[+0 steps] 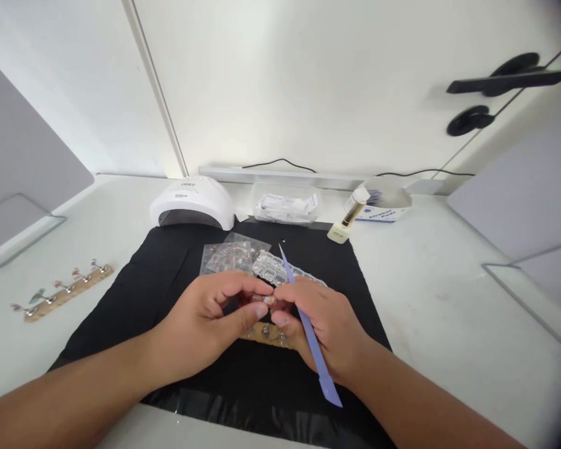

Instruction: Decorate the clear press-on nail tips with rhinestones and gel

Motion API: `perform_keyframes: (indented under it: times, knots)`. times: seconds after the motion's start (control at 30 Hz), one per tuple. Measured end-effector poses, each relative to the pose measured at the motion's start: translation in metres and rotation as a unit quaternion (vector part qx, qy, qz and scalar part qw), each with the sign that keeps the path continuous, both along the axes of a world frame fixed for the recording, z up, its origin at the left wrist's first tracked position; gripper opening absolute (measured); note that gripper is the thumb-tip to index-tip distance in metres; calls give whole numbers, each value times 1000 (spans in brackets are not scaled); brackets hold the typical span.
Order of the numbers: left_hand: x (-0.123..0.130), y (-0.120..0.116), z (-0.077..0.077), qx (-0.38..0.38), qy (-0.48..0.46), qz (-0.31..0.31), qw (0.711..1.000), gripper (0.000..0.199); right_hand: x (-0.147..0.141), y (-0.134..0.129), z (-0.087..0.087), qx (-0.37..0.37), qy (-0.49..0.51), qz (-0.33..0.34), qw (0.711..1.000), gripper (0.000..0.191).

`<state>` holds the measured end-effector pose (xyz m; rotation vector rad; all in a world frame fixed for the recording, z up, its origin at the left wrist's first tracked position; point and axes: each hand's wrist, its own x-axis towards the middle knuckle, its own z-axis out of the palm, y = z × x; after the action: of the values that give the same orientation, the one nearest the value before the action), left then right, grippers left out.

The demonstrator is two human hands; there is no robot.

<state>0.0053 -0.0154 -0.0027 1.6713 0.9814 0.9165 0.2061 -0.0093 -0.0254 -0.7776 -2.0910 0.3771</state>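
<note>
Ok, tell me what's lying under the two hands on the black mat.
A wooden strip with metal studs lies on the black mat, showing between the left hand and right hand. Both its ends are covered by the hands.

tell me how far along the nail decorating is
Done, it seems: a wooden strip of decorated nail tips lies aside at left. In hand: left hand and right hand pinch a small nail tip; the right holds a purple stick. Left: the strip under the hands.
</note>
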Motion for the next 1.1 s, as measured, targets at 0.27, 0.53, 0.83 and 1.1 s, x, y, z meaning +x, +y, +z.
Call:
perform_keyframes:
  times: [0.27,0.53,0.83,1.1]
  knots:
    - [2,-2,-3,212,54,-1,976,15,-8,-14,5,-162,97,-15,982,13]
    - [2,-1,-4,326,58,-11,944,26,-13,-18,10,-163,105,-56,979,16]
    - [1,3,7,416,112,-30,902,17,-12,-17,14,-146,89,-4,985,20]
    - [-2,2,11,432,133,-50,891,16,-8,-20,12,-95,76,24,992,16]
